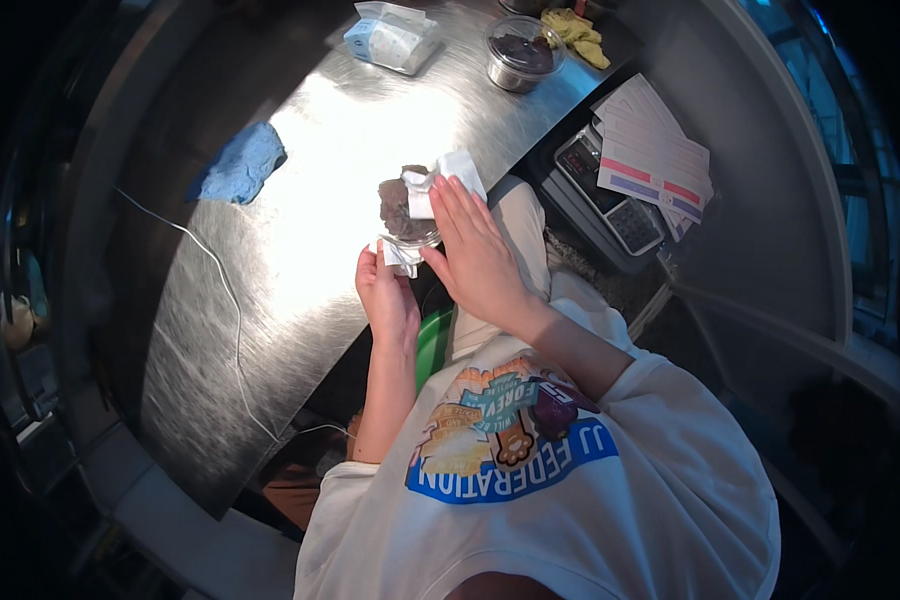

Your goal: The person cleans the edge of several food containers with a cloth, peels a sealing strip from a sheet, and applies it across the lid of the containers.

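Note:
Before me is a clear plastic container [418, 240] filled with dark brown, lumpy contents [401, 210]. My left hand [387, 300] grips its near left side, with a crumpled white tissue [400, 257] between the fingers and the container. Over the right side of the contents lies another white tissue [461, 169]. My right hand [476, 255] rests flat on that tissue, its fingers straight and pointing away from me; whether it pinches the tissue cannot be told. The underside of the container is hidden.
The steel table [195, 300] bears a blue cloth [241, 165], a white cable [229, 289], a tissue pack [392, 39], a lidded container of dark contents [521, 56] and a yellow cloth [576, 34]. Printed papers [649, 150] lie on an electronic scale [634, 225] at right.

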`<action>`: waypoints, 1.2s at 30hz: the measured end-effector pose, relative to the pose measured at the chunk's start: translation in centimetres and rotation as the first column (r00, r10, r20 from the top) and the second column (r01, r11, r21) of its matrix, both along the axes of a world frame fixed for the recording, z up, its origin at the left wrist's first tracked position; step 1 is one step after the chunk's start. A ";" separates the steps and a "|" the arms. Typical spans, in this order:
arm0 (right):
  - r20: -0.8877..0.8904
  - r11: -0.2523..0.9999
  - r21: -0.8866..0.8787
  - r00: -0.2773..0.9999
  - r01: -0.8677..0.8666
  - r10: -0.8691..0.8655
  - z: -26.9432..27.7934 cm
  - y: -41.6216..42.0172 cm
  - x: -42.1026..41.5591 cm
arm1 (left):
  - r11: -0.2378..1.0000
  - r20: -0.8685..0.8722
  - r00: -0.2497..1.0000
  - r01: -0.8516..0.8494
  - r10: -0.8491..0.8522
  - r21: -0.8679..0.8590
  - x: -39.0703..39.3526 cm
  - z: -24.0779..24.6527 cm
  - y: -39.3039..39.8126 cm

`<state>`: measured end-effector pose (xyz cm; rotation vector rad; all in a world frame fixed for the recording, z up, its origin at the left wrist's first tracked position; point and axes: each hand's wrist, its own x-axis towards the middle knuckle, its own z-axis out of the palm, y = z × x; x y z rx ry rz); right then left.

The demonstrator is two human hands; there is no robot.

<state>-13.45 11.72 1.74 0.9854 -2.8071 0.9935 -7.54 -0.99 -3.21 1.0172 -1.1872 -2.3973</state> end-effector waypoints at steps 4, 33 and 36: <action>0.101 0.999 -0.024 0.994 -0.046 0.048 -0.3 0.1 0.4 | 0.999 -0.010 1.000 -0.028 0.028 0.027 0.0 -0.4 0.4; 0.096 0.994 -0.058 0.991 -0.092 0.097 0.1 -0.3 4.6 | 0.994 -0.025 1.000 -0.009 0.012 0.107 0.1 -0.6 0.5; 0.078 0.985 -0.168 0.995 -0.049 0.063 -0.3 -0.5 4.0 | 0.993 -0.054 0.998 -0.024 0.031 0.116 -0.2 -0.3 0.5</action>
